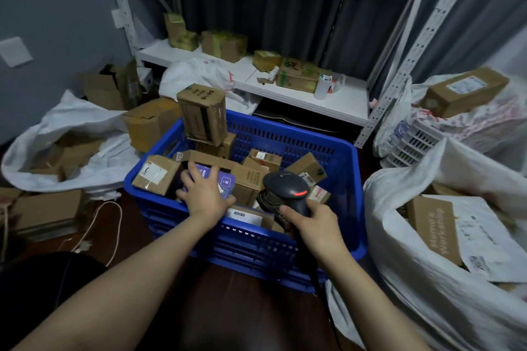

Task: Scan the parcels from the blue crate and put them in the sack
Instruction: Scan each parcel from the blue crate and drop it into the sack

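Note:
A blue crate (336, 157) in the middle of the floor holds several cardboard parcels. My left hand (206, 194) reaches into its near left part and grips a purple parcel (226, 182) from above, fingers curled over its far edge. My right hand (313, 222) holds a black barcode scanner (286, 188) by the handle above the crate's near right side; a red light shows on its head. A white sack (427, 273) on the right lies open with parcels and a white mailer inside.
A tall brown box (202, 114) stands at the crate's far left corner. Another open white sack (57, 148) with boxes lies on the left. A white metal shelf (299, 94) with boxes stands behind. A white crate (410, 145) and more sacks sit at the right. Flattened cardboard and cord lie at the near left.

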